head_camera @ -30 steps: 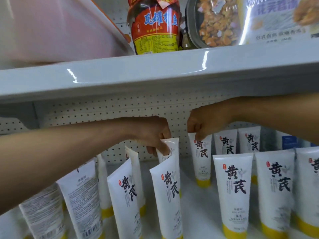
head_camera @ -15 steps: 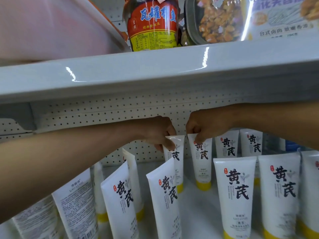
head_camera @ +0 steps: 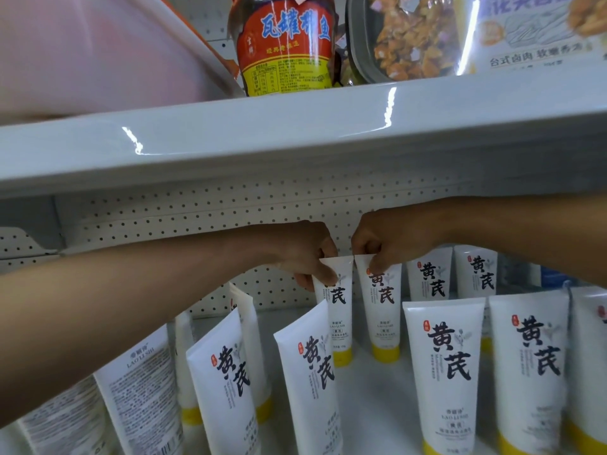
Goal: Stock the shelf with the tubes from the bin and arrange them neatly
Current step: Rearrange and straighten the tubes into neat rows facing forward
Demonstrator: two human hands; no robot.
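White back-row tubes [head_camera: 339,311] — crimped tops half under left hand [head_camera: 303,254], right hand [head_camera: 387,243]

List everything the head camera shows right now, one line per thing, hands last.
tubes: at least thirteen, white with yellow caps, standing cap-down on the lower shelf; those on the left lean
lower shelf: one, white, under the tubes
pegboard: one, white, back wall
upper shelf: one, pale grey, across the frame
jar: one, red and yellow label, on the upper shelf
snack packs: count unclear, brown food showing, right of the jar
pink container: one, blurred, upper left
blue box: one, behind the tubes, far right
left hand: pinches the top of a back-row tube
right hand: pinches the top of the neighbouring tube
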